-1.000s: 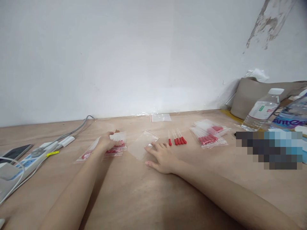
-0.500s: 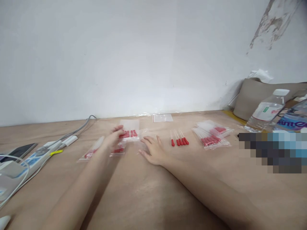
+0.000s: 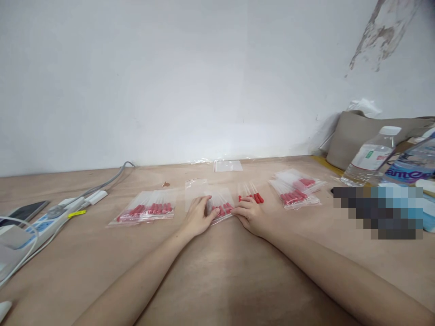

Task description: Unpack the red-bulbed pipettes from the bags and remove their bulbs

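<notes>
A clear zip bag of red-bulbed droppers [image 3: 222, 207] lies on the table between my hands. My left hand [image 3: 199, 217] grips its left side, with the thumb over the lower left corner. At the lower right corner, the bent fingers of my right hand [image 3: 250, 216] pinch the edge. Several loose droppers [image 3: 258, 198] lie just beyond my right hand and are partly covered by it. Left of the held bag is a flat zip bag [image 3: 195, 186], partly behind my left hand. More filled dropper bags lie to the left [image 3: 159, 206] and the right [image 3: 294, 194].
Another flat zip bag [image 3: 227, 166] lies near the wall. A power strip [image 3: 44, 228] with cables and a phone [image 3: 25, 213] are at the left. Plastic bottles [image 3: 369, 156] and a grey-brown bag [image 3: 341, 138] stand at the right, near a blurred-out patch.
My left hand has come right from the left-hand bags, and a filled dropper bag now lies between both hands. My right hand has moved right, toward the loose droppers, and its spread fingers have drawn in.
</notes>
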A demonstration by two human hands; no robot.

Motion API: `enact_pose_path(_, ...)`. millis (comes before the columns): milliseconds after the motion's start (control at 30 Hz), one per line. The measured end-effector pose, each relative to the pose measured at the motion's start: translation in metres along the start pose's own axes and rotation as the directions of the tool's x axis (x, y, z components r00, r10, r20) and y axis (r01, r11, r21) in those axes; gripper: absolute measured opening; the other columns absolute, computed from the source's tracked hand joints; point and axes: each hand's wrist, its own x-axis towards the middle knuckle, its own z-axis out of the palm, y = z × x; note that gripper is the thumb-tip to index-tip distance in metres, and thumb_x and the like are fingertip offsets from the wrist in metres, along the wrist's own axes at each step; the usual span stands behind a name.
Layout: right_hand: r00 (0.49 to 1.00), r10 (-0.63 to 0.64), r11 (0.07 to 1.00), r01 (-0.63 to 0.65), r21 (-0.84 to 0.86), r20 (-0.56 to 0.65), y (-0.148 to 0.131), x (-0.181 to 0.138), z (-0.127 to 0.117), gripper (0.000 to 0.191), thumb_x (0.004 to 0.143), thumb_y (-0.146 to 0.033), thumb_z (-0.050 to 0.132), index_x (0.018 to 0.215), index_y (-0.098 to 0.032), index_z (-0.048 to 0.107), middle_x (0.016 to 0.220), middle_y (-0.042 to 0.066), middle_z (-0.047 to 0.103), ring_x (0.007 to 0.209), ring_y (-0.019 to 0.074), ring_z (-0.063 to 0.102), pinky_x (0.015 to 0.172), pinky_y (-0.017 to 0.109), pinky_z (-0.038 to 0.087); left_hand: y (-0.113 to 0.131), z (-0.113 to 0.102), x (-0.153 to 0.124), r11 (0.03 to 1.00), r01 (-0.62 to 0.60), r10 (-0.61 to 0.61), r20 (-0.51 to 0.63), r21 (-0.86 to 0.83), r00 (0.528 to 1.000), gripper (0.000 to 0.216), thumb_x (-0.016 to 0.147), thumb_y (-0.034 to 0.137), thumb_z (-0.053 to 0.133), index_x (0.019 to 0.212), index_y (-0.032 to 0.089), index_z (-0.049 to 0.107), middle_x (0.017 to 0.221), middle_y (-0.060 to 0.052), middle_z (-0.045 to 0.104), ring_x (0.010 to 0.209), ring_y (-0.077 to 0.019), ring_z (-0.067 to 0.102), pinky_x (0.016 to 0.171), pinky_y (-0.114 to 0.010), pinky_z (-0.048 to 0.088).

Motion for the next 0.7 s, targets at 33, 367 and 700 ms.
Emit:
enact_pose_path(33,1.000,-0.006,1.000,0.007,0.016,-0.003,0.000,0.001,0.000,0.024,0.081,-0.009,0.041,0.082,-0.022,0.062,0.077,0.000,0.065,0.074,0.0113,0.058,0.087,0.034,0.037,-0.003,-0.005,-0.001,0.996,-0.029,0.027,0.022,0.087,0.999,0.052,0.080,0.048,0.046,0.121,0.015,0.045,0.122,-0.011,0.049,0.115,-0.0257,0.043,0.096,-0.038,0.036)
enact_pose_path(367,0.997,0.075,0.996,-0.074,-0.045,0.016,0.006,0.000,-0.011,0.022,0.080,-0.010,0.045,0.088,-0.022,0.062,0.082,0.001,0.066,0.079,0.0136,0.056,0.086,0.036,0.034,0.003,-0.024,-0.009,0.943,-0.194,0.230,-0.107,0.270,0.967,0.030,0.085,0.039,0.040,0.100,0.018,0.057,0.105,-0.008,0.057,0.102,-0.0223,0.050,0.090,-0.038,0.038)
enact_pose_path(700,0.999,-0.034,0.985,0.029,-0.171,-0.026,-0.001,0.001,-0.015,0.013,0.081,-0.018,0.049,0.076,-0.021,0.061,0.068,-0.001,0.060,0.074,0.0125,0.048,0.078,0.032,0.028,0.032,0.018,-0.015,0.893,-0.447,0.450,-0.037,0.055,0.893,0.012,0.081,0.025,0.051,0.083,0.018,0.060,0.089,-0.005,0.060,0.086,-0.0181,0.054,0.079,-0.033,0.044)
